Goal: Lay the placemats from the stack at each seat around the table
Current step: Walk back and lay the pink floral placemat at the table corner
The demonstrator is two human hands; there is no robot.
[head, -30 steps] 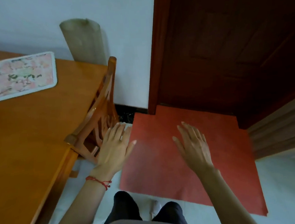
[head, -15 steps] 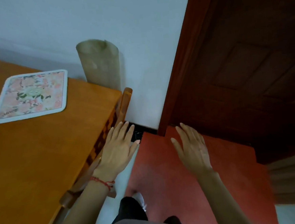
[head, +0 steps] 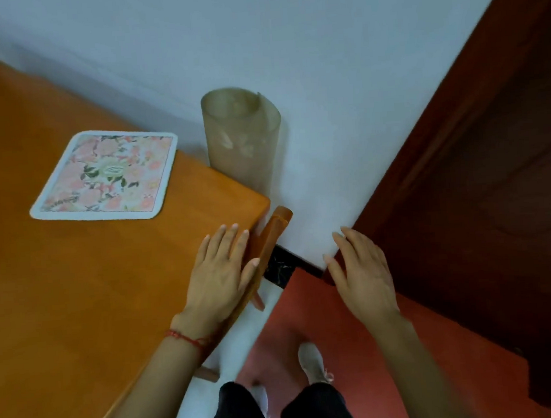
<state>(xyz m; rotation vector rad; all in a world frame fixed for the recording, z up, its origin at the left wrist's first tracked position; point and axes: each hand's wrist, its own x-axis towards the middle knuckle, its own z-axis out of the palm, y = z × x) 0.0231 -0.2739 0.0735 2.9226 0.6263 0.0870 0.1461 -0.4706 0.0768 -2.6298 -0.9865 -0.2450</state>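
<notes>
Both hands are empty. The left hand (head: 221,275) is flat, fingers extended and together, palm down over the near right edge of the orange wooden table (head: 61,308); whether it touches the surface cannot be told. The right hand (head: 361,274) is open in the air, fingers loosely spread, holding nothing, over the red floor mat (head: 344,351) beside the dark red-brown wooden door (head: 494,158).

One floral placemat with a white border and rounded corners (head: 106,176) lies flat on the table, forward and to the left of the left hand, well apart from it. Its long axis runs from near-left to far-right, skewed to the table edge, with one short end facing the rolled beige sheet (head: 242,139) standing against the wall.

The stack of placemats is not in view. The step in hand appears to be passage around the table corner toward the next seat.

Procedure, as judged:
1. Keep the left hand clear of the orange wooden chair back (head: 271,238) just to its right.
2. Collect one mat only from the stack.
3. Lay it with the long side parallel to the table edge at the seat.
</notes>
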